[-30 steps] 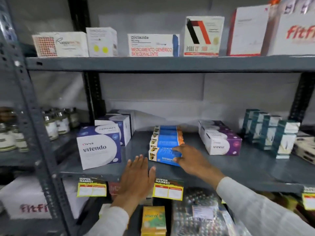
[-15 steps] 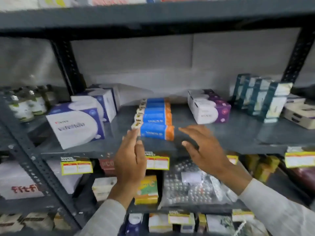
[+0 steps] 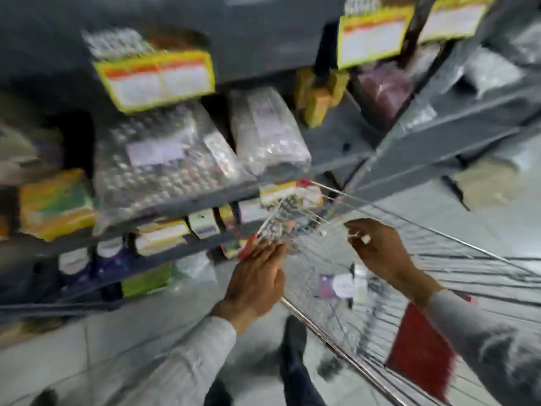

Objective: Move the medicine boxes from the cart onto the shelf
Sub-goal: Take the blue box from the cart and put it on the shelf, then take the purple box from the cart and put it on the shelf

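We see from one head camera, tilted steeply down and blurred, close over both hands, with the shelf [image 3: 187,200] at upper left, the cart [image 3: 409,230] at right and the floor [image 3: 58,361] below.

We see the wire cart [image 3: 409,230] open on top; its rim wires and the shelf edge [image 3: 175,206] crowd the left.

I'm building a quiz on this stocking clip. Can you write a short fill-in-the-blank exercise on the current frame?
1. Both hands reach over a wire ____.
2. The left hand and the right hand each hold ____.
3. The price tag on the shelf edge has a ____ border.
4. The sleeve on the left arm is ____.

Missing words: cart; nothing; yellow; white
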A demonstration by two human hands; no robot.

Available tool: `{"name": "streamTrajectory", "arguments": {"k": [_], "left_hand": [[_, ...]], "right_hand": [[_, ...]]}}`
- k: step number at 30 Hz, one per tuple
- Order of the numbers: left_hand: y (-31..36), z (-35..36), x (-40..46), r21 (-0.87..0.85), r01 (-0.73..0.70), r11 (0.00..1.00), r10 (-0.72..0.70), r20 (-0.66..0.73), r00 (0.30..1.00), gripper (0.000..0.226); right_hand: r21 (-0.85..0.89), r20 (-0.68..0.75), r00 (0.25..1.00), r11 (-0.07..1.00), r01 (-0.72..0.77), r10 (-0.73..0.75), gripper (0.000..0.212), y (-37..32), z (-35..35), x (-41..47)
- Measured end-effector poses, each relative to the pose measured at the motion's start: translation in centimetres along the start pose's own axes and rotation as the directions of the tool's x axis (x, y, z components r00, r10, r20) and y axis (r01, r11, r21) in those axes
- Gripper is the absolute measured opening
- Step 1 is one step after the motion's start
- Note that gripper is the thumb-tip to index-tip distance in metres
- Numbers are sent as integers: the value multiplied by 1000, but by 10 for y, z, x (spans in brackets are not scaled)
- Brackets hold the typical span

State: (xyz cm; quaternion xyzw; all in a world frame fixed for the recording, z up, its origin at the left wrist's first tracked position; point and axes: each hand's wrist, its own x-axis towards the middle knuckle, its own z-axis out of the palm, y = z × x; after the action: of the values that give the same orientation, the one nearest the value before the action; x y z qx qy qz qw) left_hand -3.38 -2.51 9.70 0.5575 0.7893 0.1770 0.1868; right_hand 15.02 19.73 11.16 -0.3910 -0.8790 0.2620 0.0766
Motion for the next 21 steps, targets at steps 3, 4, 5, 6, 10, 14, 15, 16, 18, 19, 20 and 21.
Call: {"name": "streamTrajectory", "arguments": {"k": [3, 4, 5, 6, 10, 14, 15, 16, 18, 19, 20, 21], "left_hand": [[2, 52, 24, 26, 59, 998, -63, 214, 975, 59], [1, 66, 31, 48, 73, 996, -84, 281, 956, 59], [1, 77, 36, 80, 81, 994, -103, 329, 939, 60], [-1, 87, 38, 119, 80, 990, -117, 349, 930, 61], [-13, 105, 40, 213, 45, 976, -112, 314, 943, 69], [-18, 107, 44, 230, 50, 972, -128, 338, 933, 73], [-19, 108, 44, 226, 50, 973, -128, 345, 930, 74], [-20, 109, 44, 225, 50, 973, -128, 347, 929, 74], [-23, 110, 44, 223, 58, 973, -134, 345, 929, 73], [-24, 111, 45, 224, 59, 973, -137, 350, 927, 72], [-25, 111, 45, 228, 57, 972, -137, 355, 925, 73], [-26, 110, 45, 235, 54, 971, -139, 361, 922, 73]], "right_hand": [[-107, 258, 938, 972, -210, 231, 42, 68, 34, -9], [-143, 300, 916, 962, -233, 267, 47, 85, 46, -12], [-184, 335, 899, 955, -231, 282, 53, 99, 59, -16], [-227, 378, 882, 951, -208, 283, 60, 111, 72, -19], [-273, 501, 836, 958, -89, 221, 83, 145, 130, -32], [-355, 510, 845, 934, 34, 163, 110, 168, 173, -40], [-376, 516, 842, 925, 58, 157, 113, 174, 181, -40], [-390, 525, 837, 918, 76, 154, 113, 178, 189, -40], [-402, 530, 835, 910, 98, 145, 105, 183, 199, -40], [-406, 525, 842, 906, 121, 123, 97, 185, 203, -40], [-411, 517, 850, 900, 144, 100, 90, 185, 205, -40], [-413, 509, 857, 898, 155, 86, 84, 184, 205, -39]]}}
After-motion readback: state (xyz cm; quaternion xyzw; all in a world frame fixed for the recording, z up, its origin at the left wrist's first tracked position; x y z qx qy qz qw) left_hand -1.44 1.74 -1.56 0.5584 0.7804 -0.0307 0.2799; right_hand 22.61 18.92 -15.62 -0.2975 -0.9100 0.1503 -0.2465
